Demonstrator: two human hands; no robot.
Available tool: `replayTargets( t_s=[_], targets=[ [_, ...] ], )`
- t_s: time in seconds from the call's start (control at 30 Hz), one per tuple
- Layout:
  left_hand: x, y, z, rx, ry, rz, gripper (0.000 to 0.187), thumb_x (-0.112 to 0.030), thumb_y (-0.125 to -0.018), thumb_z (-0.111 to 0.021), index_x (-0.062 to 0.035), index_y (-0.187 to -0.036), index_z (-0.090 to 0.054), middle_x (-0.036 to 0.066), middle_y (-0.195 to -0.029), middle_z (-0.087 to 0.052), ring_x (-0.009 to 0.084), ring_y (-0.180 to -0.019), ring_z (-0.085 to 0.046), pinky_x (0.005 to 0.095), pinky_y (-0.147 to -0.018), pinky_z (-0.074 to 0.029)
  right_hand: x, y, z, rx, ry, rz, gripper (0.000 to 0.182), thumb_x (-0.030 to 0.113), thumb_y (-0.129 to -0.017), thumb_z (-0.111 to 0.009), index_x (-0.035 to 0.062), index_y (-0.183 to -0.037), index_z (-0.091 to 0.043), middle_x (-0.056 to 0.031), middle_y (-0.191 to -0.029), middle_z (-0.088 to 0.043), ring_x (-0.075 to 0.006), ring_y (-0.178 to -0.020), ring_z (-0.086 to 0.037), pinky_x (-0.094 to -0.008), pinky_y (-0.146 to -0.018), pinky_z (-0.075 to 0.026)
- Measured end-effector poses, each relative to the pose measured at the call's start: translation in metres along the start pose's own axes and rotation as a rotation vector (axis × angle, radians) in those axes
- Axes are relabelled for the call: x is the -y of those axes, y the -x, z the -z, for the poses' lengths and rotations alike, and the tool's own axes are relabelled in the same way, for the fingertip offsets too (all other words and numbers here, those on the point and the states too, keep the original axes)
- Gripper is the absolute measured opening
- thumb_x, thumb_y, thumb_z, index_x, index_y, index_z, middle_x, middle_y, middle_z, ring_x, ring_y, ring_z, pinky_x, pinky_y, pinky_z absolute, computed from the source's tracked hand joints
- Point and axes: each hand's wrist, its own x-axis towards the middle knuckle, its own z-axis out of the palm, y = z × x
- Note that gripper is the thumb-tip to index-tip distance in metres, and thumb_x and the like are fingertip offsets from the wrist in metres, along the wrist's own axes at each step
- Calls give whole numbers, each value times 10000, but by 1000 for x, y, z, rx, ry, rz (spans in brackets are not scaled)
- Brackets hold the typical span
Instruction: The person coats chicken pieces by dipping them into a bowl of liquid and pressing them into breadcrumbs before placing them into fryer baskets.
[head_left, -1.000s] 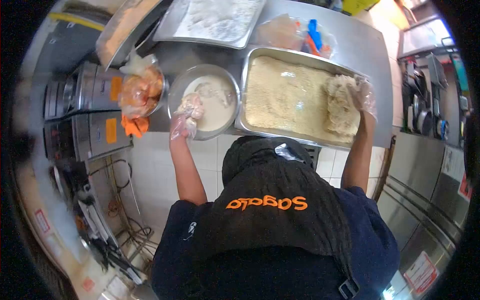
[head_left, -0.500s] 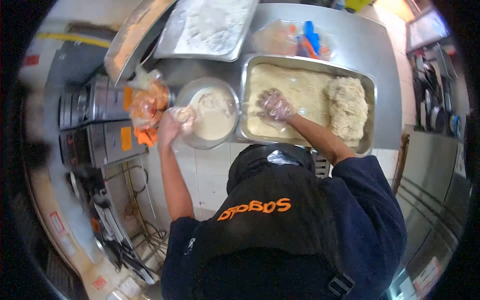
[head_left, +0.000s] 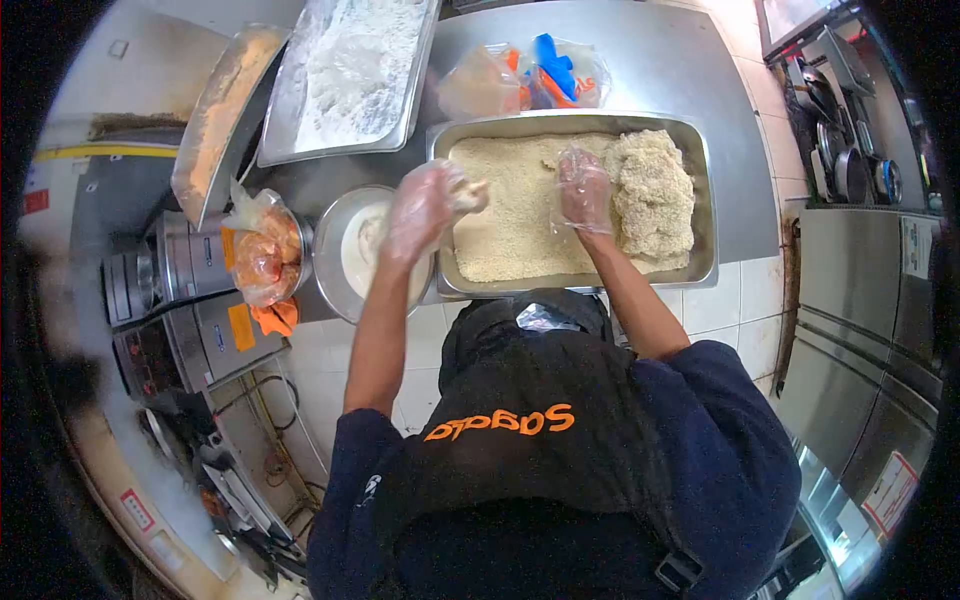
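Observation:
In the head view my left hand (head_left: 422,208), in a clear plastic glove, is closed around a pale, batter-coated piece of food (head_left: 468,196) over the left end of a metal tray (head_left: 712,228). Bread crumbs (head_left: 510,255) cover the tray's bottom. My gloved right hand (head_left: 583,192) rests with fingers extended at the crumbs, beside a heap of crumb-coated pieces (head_left: 655,195) at the tray's right end; nothing shows in it. Left of the tray, partly under my left forearm, stands a bowl (head_left: 328,245) of milky batter (head_left: 362,245).
A tray of white flour (head_left: 365,75) sits at the back left, next to a tilted pan of orange powder (head_left: 225,115). A plastic bag of orange-red pieces (head_left: 268,255) stands left of the bowl. Plastic bags (head_left: 520,80) lie behind the crumb tray.
My left hand has moved right from the bowl's left side to above the crumb tray, with the battered piece. My right hand has shifted right, up to the heap. The view has shifted.

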Motion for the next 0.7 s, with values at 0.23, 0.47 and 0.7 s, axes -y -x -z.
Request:
replayTargets(
  t_s=[0.23,0.47,0.7],
  targets=[
    [30,-7,-114,171,106,-224,175,-102,-692,-619,-14,-842,-599,186,-759,-594,332,-760,-582,397,-696,-456,-7,12,4,77,12,-14,258,243,-795,-499,-2,-831,-574,-203,-828,-565,-355,-804,-526,-417,-736,-406],
    [35,55,-57,-133,361,193,264,31,-648,-516,4,-904,-574,173,-888,-599,300,-842,-578,360,-762,-459,-14,-14,-22,382,33,-34,184,201,-770,-490,46,-760,-589,-152,-775,-579,-307,-736,-545,-389,-668,-432],
    [79,128,39,-427,-95,241,254,-44,-710,-574,-3,-961,-571,114,-920,-597,205,-843,-572,303,-759,-458,-72,-30,-91,437,84,248,215,202,-779,-438,80,-839,-605,-145,-818,-600,-279,-754,-574,-370,-684,-455]
  ],
)
